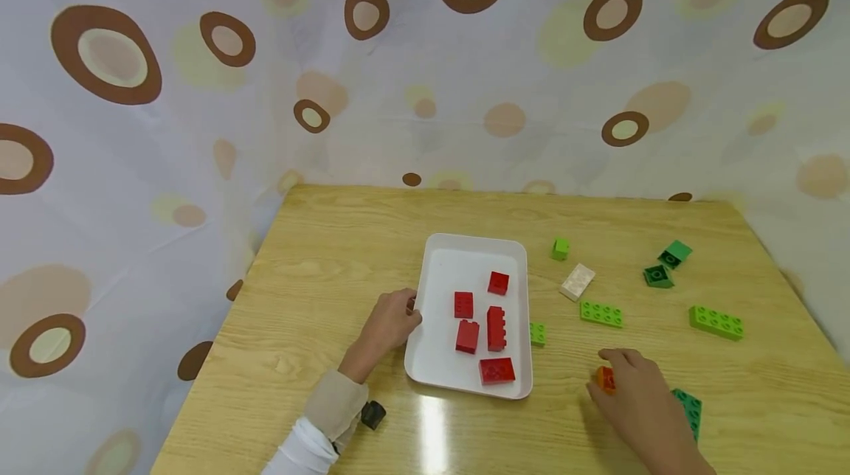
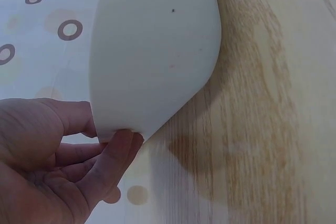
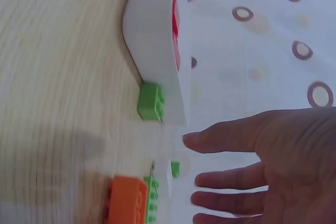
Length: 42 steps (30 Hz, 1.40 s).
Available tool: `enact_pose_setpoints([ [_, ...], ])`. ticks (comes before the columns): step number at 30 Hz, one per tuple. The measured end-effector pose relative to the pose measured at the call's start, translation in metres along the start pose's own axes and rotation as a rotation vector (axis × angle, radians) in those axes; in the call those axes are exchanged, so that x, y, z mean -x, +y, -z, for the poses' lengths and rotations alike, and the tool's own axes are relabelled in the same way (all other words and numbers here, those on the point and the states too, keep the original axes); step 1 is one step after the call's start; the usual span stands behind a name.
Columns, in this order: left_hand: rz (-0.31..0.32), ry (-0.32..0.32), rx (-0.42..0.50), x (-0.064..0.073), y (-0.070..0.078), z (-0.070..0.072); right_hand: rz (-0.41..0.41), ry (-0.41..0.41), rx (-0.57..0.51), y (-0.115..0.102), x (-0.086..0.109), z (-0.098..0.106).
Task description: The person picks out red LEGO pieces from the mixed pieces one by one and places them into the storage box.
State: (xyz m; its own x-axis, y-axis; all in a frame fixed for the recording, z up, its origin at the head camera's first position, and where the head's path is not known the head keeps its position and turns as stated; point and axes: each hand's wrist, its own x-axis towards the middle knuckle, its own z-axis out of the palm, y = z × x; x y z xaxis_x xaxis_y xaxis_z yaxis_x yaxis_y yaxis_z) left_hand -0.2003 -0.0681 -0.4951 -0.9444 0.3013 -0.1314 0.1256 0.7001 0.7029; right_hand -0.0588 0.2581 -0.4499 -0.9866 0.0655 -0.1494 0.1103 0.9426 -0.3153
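A white tray (image 1: 441,261) lies on the table with several red bricks (image 1: 496,329) in it. My left hand (image 1: 394,320) pinches the tray's left rim between thumb and fingers, as the left wrist view shows at the tray wall (image 2: 157,51). To the right of the tray, my right hand (image 1: 634,394) hovers over an orange brick (image 1: 605,380), partly covering it in the head view. In the right wrist view its fingers are stretched out, apart from the orange brick (image 3: 126,200), and hold nothing.
Light green bricks (image 1: 601,314) and a white brick (image 1: 578,282) lie right of the tray. One green brick (image 3: 150,101) sits against the tray's wall. Dark green bricks (image 1: 658,276) lie farther right. A small black object (image 1: 373,414) rests by the left sleeve.
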Motion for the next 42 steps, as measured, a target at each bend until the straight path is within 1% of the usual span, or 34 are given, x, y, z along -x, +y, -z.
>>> enact_pose_setpoints([
  [3, -0.009, 0.002, -0.011, -0.001, 0.0, 0.0, -0.115, -0.117, 0.011, 0.014, 0.002, 0.006],
  [7, -0.011, 0.006, -0.022, -0.001, 0.001, 0.001, -0.212, -0.239, 0.012, 0.027, 0.005, 0.009],
  [9, -0.006, 0.007, -0.025, 0.0, 0.001, 0.002, -0.213, -0.269, 0.022, 0.033, 0.006, 0.009],
  [12, -0.002, 0.005, -0.025, 0.001, 0.002, 0.002, -0.186, -0.289, 0.019, 0.044, 0.008, 0.007],
  [15, -0.006, 0.007, -0.03, 0.001, 0.003, 0.002, -0.155, -0.275, 0.019, 0.053, 0.01, 0.002],
  [22, -0.002, 0.007, -0.021, 0.001, 0.003, 0.001, -0.189, -0.341, 0.017, 0.061, 0.011, -0.006],
  [30, -0.006, 0.004, -0.01, 0.002, 0.002, 0.001, -0.194, -0.351, 0.029, 0.062, 0.008, -0.008],
  [33, -0.006, 0.002, -0.014, 0.002, 0.002, 0.002, -0.177, -0.331, 0.031, 0.06, 0.007, -0.005],
  [36, -0.008, 0.002, -0.013, 0.002, 0.002, 0.003, -0.143, -0.288, 0.029, 0.054, 0.006, 0.001],
  [42, -0.005, 0.0, -0.004, 0.003, 0.003, 0.003, -0.071, -0.155, 0.01, 0.036, 0.003, 0.014],
])
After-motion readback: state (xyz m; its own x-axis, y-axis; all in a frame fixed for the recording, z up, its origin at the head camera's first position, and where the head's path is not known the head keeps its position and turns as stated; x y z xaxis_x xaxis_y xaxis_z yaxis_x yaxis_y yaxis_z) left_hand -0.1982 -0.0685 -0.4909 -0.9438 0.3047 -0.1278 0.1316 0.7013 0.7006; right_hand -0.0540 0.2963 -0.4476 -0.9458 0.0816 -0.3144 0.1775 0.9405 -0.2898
